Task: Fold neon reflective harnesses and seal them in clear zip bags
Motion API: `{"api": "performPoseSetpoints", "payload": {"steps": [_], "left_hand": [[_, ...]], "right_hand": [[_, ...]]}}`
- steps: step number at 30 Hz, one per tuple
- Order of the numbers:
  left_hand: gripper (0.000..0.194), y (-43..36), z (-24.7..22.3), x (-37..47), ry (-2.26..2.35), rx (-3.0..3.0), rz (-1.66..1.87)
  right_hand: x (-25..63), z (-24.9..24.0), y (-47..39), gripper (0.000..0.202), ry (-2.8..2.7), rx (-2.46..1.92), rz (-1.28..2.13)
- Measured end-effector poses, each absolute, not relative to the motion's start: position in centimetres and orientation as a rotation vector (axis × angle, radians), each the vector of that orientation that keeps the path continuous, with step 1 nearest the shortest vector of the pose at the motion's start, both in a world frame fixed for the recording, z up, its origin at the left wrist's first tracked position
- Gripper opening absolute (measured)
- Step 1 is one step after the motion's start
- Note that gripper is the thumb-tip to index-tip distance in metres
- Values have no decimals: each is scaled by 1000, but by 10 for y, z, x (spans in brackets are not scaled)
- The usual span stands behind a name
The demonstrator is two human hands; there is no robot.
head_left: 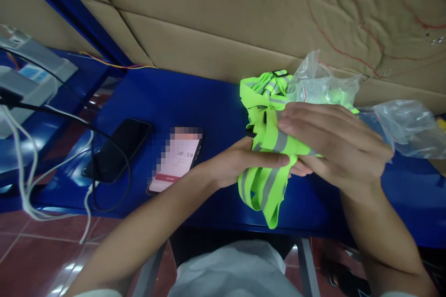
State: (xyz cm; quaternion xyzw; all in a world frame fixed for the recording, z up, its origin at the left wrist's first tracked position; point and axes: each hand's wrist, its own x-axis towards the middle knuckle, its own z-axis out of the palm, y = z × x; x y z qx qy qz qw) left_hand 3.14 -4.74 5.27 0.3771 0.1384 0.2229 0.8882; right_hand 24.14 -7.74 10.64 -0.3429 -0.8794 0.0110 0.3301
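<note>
A bundle of neon-green reflective straps (pixel 270 183) with grey stripes is in my hands above the front of the blue table. My left hand (pixel 244 160) is closed round it, thumb across the front, fingertips showing at the right. From the right, my right hand (pixel 337 137) lies over the upper part, its fingers pressed together on a folded band; the thumb is mostly hidden. Loops of strap hang below the left hand. Just behind, more green straps (pixel 266 86) with black fittings lie piled beside a clear plastic bag (pixel 310 81), which has something green inside.
Left of my forearm lie a phone with a lit screen (pixel 179 158) and a dark phone (pixel 120 148) with a white cable. Cables loop by a power strip (pixel 52 62). Another clear bag (pixel 404 125) lies right. A cardboard panel (pixel 209 9) backs the blue table (pixel 163 97).
</note>
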Motion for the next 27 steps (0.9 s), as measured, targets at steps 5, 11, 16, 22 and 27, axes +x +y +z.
{"api": "performPoseSetpoints", "payload": {"steps": [5,11,16,22,27], "left_hand": [[63,-50,50,33,268,786,580],[56,-47,53,34,377,738,605],[68,-39,47,31,419,671,693],[55,-42,46,37,457,618,666],[50,-49,50,35,547,618,542]], "right_hand": [[250,94,-66,60,-2367,-1017,65],[242,102,-61,51,-2392,-1060,264],[237,113,-61,56,-2510,-971,451],[242,111,-57,51,-2220,-1093,561],[248,106,-45,61,-2045,-1254,992]]}}
